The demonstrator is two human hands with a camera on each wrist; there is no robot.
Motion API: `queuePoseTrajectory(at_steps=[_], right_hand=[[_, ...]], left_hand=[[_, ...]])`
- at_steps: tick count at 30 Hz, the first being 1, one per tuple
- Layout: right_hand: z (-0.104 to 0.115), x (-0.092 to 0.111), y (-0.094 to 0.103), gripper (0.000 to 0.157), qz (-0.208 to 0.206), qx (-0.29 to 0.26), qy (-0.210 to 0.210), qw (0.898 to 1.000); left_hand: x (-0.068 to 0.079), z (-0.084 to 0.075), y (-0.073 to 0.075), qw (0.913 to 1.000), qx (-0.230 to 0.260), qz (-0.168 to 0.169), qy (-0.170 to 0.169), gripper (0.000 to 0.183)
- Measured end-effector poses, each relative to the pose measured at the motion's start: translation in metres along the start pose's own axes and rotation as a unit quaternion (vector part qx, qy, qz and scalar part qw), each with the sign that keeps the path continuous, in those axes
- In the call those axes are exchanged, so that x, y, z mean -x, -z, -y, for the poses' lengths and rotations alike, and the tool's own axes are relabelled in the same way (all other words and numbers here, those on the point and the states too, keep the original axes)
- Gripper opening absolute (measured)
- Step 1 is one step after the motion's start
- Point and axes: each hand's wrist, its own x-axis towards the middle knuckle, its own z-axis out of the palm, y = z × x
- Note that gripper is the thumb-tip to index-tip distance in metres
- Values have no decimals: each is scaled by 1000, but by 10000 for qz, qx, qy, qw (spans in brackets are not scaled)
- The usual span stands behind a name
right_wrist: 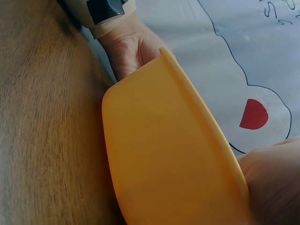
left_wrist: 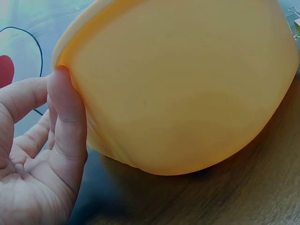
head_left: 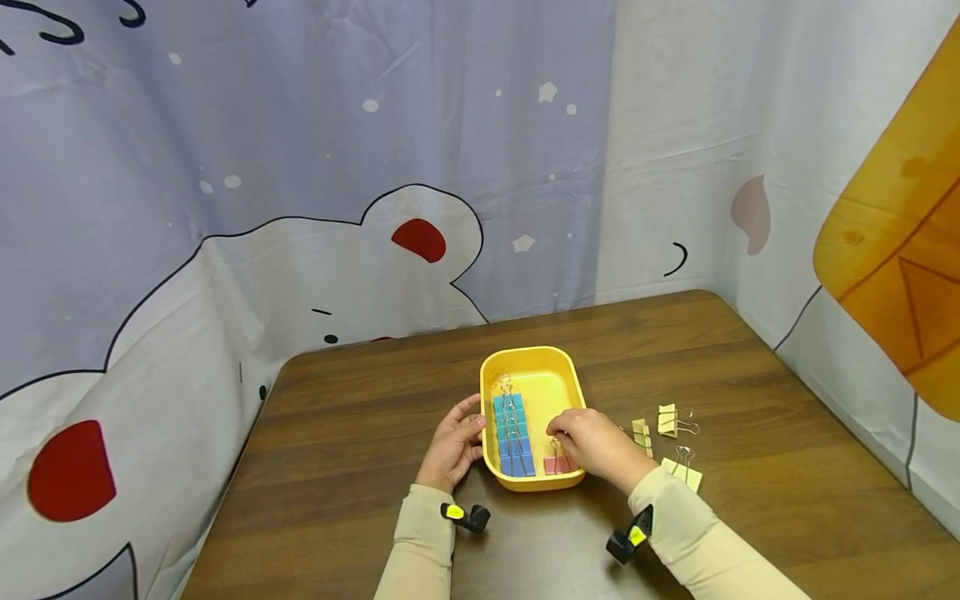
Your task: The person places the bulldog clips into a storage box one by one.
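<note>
My left hand (head_left: pixel 452 446) grips the left wall of a yellow tray (head_left: pixel 530 483), its thumb at the rim, as the left wrist view also shows. Inside the tray, a column of teal binder clips (head_left: pixel 509 408) and blue binder clips (head_left: pixel 516 454) lines the left side, wire handles overlapping. At the near right corner lie pink binder clips (head_left: pixel 558 465). My right hand (head_left: pixel 596 442) reaches over the tray's right rim with bent fingers, the fingertips right at a pink clip's wire handles. I cannot tell whether they pinch it; the tray wall hides them in the right wrist view.
Several pale yellow binder clips lie on the wooden table (head_left: pixel 360 467) right of the tray, among them one clip (head_left: pixel 667 421) farther back and another clip (head_left: pixel 682 473) by the right sleeve. A printed curtain (head_left: pixel 315 167) hangs behind the table and along its sides.
</note>
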Motion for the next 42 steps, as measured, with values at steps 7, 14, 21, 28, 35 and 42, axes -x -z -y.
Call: queuePoseTrajectory(at_steps=[7,14,21,28,35,42], right_hand=[[-3,2,-1,7,-203,12,52,9998],[-7,8,-10,12,-999,-150,95,9948],[-26,17,-13,21,-2505,-452,589,9653],[-53,33,1,19,-3525,-300,204,9351],[-86,63,21,14,-4076,11,-958,9081],[-106,82,26,10,-4271,60,-1837,8853]], left_hand=[[-1,0,-2,10000,-21,-43,24,50],[2,-1,-2,10000,36,-87,-17,48],[2,-2,-2,10000,19,-30,-35,44],[2,0,-2,10000,40,-7,-43,46],[3,0,-3,9998,180,55,-28,50],[2,-1,-2,9997,202,89,-39,51]])
